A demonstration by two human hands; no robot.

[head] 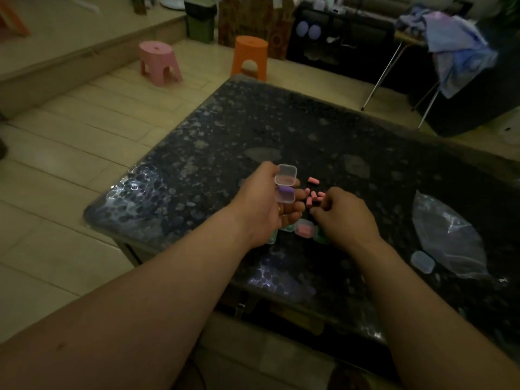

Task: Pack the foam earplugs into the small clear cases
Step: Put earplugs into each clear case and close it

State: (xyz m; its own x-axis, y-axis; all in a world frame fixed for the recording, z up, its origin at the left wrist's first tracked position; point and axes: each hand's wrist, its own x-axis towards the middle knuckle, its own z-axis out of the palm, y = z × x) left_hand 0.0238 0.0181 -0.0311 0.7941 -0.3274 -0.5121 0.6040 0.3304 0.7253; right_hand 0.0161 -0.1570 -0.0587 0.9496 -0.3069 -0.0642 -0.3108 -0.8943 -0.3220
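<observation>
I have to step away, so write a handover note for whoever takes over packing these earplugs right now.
Left hand: holds an open clear case, lid up, with a purple earplug in the base.
Right hand: fingers curled at the loose pink earplugs on the table; whether it holds one cannot be seen.
Done: a few filled cases sit between the hands, one showing pink, others green.
Left: finish and shut the held case, pack the loose pink plugs. One spare case lies right, by the plastic bag.
</observation>
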